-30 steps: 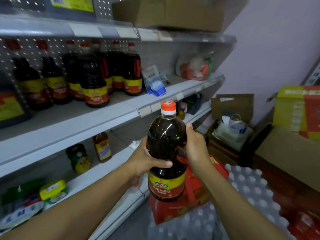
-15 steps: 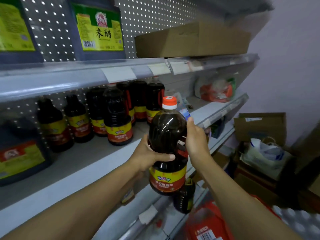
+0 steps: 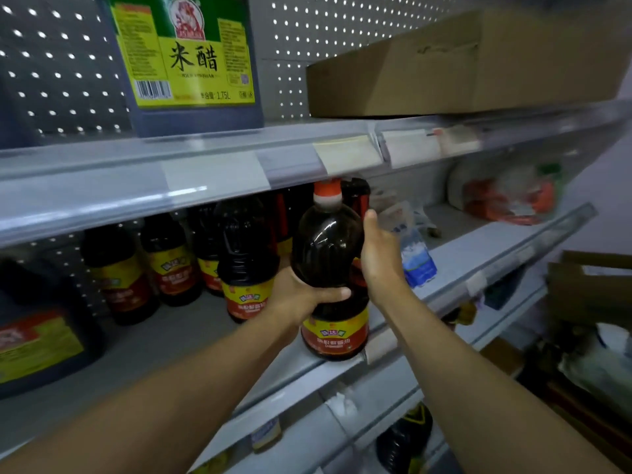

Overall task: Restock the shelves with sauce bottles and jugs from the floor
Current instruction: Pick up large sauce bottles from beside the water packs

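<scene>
I hold a large dark sauce bottle [image 3: 328, 254] with an orange cap and a yellow-red label upright at the front edge of the middle shelf [image 3: 455, 258]. My left hand [image 3: 301, 295] grips its waist from the left, thumb across the front. My right hand [image 3: 379, 251] holds its right side, fingers around the back. The cap sits just under the upper shelf's edge [image 3: 212, 179]. Several matching bottles [image 3: 246, 261] stand in rows on the shelf behind and to the left.
A big rice vinegar jug [image 3: 191, 63] and a cardboard box [image 3: 461, 63] stand on the upper shelf. Another dark jug [image 3: 37, 336] sits at far left. Blue packets [image 3: 417, 258] and a bagged item [image 3: 506, 196] lie to the right. Boxes [image 3: 588, 289] stand on the floor.
Both hands have raised the bottle from low by the floor stock up to the middle shelf's edge and moved it in toward the shelf. My view has tilted upward.
</scene>
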